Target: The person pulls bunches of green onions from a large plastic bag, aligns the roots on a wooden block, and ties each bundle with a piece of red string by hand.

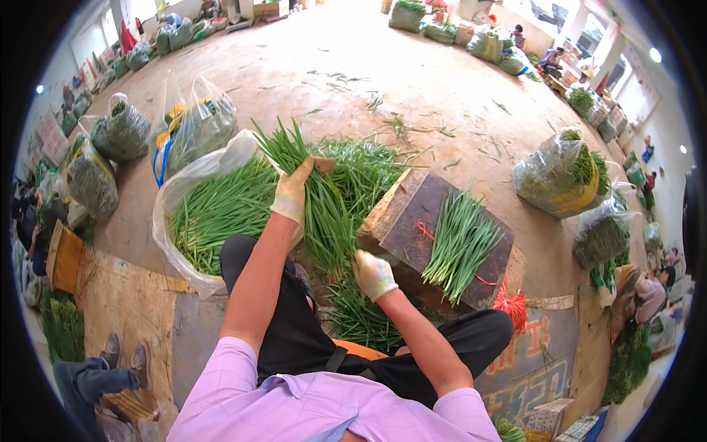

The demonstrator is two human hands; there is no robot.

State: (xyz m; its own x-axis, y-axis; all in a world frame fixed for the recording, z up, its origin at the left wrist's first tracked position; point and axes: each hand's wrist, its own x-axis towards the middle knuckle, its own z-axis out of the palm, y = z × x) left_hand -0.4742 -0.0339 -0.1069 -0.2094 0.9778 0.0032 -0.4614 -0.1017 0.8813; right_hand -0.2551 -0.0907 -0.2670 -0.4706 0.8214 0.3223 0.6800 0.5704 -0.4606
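Lilac shirt (317, 409), left hand (292, 193) clasping green bundle (322, 217), right hand (374, 275) pinching its end, bag (163, 219) of stalks (221, 210)

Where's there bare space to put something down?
Left of the laid bunch of leaves, the dark block top has a strip bare but for red string. Floor shows between that block and the bulging bag on the right. It's crowded between the open bag and block: loose greens, a held bundle and the right hand.
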